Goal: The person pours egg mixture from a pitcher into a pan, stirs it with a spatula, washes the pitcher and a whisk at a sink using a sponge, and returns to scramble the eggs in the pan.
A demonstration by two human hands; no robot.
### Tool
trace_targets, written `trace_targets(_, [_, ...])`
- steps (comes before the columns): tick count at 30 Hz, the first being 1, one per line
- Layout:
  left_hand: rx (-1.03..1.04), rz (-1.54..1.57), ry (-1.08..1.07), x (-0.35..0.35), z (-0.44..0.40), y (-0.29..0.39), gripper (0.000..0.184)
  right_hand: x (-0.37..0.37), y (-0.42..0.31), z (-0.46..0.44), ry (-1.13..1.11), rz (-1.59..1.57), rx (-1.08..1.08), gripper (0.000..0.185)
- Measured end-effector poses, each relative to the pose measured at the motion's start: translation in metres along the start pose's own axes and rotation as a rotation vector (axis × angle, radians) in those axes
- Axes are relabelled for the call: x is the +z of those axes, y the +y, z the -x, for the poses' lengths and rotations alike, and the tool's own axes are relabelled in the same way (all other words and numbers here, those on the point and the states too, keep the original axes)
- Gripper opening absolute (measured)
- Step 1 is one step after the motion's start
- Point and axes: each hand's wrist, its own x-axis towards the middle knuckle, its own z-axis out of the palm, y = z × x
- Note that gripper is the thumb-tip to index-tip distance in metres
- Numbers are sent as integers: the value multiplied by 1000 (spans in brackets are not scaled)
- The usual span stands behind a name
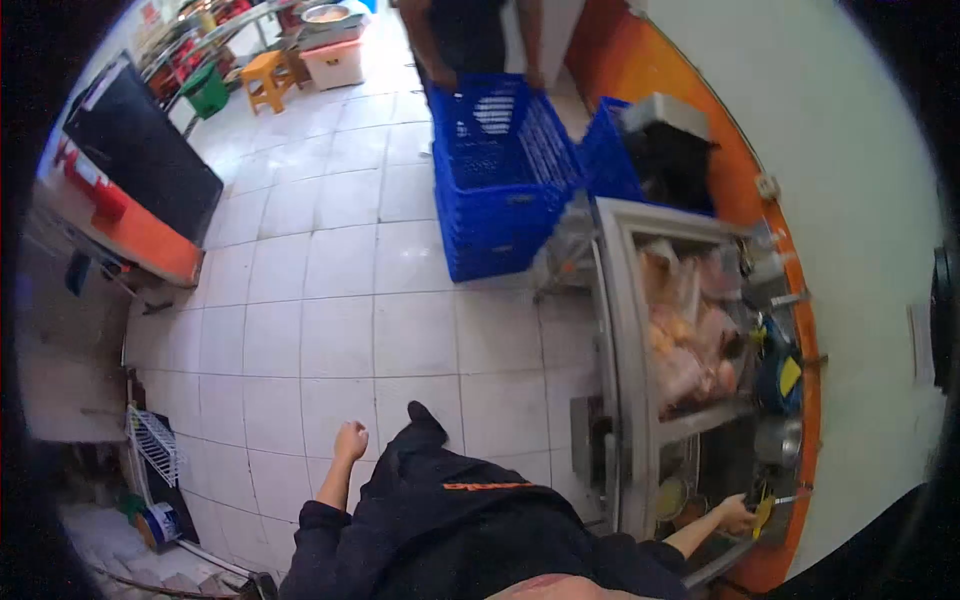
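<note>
My left hand [351, 441] hangs over the tiled floor beside my leg, its fingers loosely curled with nothing visible in them. My right hand [738, 514] reaches out to the right, over the near end of the metal counter. Its fingers are closed near a small yellow item [764, 517] with a dark part beside it, too small to name. Close to that hand, on the counter, stand small round containers [671, 497]. Farther along, a light-rimmed tray [690, 425] holds what looks like raw meat [695, 340] and plastic bags. A metal pot [778, 441] sits by the wall.
Ahead, another person [468, 40] has both hands at a stack of blue plastic crates [490, 225] on the floor. More blue crates [608, 150] stand behind the counter. To the left are a dark panel [145, 150], an orange stool [266, 80] and a white wire rack [155, 446].
</note>
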Motion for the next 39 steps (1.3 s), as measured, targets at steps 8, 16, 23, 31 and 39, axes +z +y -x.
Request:
trace_targets(8, [-59,183,22,-130,-191,-110,22,-79,-132,269,-222,68,51,44])
trace_targets(16, [-256,284,245,-259,-397,-236,27,-144,-391,510,-102,-167,-294,21])
trace_targets(23, [-672,477,148,-285,-405,-387,26,-318,-775,957,-389,-874,-1111,29])
trace_targets(31, [-716,508,-197,-484,-691,-434,18,-446,-903,1440,-1262,-563,-1715,39])
trace_targets(39, [-499,582,111,-790,-1050,-526,19,-334,-791,1510,-1542,635,-1308,34])
